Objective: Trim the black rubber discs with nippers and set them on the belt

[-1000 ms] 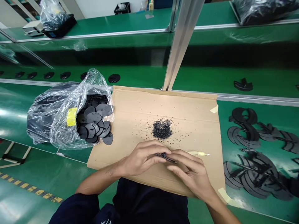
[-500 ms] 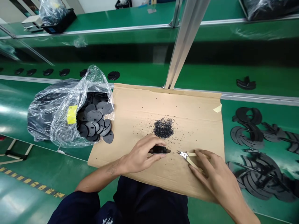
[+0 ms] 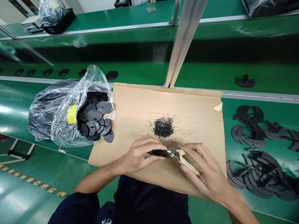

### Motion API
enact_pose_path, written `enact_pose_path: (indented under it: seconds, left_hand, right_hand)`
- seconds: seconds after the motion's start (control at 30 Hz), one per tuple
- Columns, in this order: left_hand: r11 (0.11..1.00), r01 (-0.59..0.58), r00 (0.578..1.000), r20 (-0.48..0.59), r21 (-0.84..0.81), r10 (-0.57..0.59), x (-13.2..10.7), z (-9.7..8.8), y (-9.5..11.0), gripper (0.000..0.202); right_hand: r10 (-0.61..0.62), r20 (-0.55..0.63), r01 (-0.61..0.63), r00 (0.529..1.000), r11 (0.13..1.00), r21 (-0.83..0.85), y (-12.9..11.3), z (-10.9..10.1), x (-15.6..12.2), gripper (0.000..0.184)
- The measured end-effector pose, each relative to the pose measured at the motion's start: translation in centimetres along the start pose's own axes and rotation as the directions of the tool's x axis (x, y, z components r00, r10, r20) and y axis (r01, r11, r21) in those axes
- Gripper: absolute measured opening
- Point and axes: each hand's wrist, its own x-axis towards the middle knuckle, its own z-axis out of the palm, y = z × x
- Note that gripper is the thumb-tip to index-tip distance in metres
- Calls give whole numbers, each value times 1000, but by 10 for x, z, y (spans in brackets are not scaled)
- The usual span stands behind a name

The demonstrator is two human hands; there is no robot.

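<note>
Black discs [image 3: 94, 119], tan cardboard [image 3: 144, 109], green bench [image 3: 210, 76]

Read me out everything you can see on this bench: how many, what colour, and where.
bench: one, green, under everything
cardboard sheet: one, brown, centre
shavings pile: one, black, mid-cardboard
plastic bag: one, clear with yellow label, left of cardboard
loose discs: many, black, spilling from the bag's mouth
curved pieces: many, black, right of cardboard
metal post: one, silver, behind cardboard
held disc: one, black, in left hand
nippers: one, cream handles, in right hand, tips at held disc
left hand: bare, over cardboard's near edge
right hand: bare, beside it
</note>
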Motion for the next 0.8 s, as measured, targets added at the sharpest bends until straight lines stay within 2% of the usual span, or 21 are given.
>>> enact_pose_path:
  seconds: [0.33, 0.8]
  left_hand:
    - [999, -32, 999, -23, -20, 32, 2, 1, 0, 24]
    - [999, -51, 998, -43, 16, 52, 1, 1, -1, 30]
  right_hand:
    - [-86, -40, 83, 996, 994, -72, 3, 2, 5, 41]
    - [-9, -133, 6, 991, 1000, -26, 6, 6, -3, 30]
